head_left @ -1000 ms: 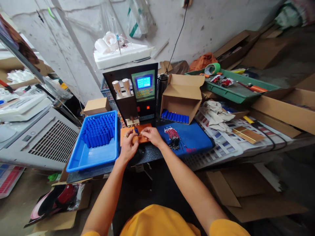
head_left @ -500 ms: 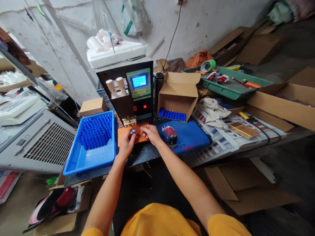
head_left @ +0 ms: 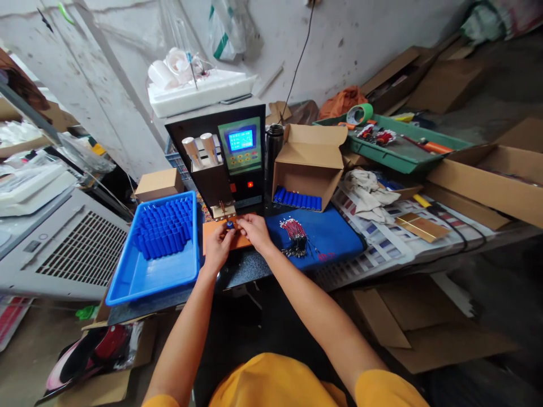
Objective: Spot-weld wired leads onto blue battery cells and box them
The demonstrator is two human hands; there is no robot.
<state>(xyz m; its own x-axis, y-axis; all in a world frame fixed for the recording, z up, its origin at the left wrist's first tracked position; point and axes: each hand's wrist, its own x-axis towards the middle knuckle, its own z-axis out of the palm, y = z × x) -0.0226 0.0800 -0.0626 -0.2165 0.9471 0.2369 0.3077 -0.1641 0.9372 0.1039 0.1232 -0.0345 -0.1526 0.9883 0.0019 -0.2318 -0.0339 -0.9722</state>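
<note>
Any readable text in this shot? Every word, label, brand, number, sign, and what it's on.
Nothing legible; marks only:
Screen on the spot welder: lit characters, too small to read.
Keypad below it: any button labels too small to read.
Blue mat: red marking near its front edge, too blurred to read.

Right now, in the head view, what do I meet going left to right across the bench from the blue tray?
Blue tray, left hand, right hand, bundle of red and black wires, gold-coloured plate.
</note>
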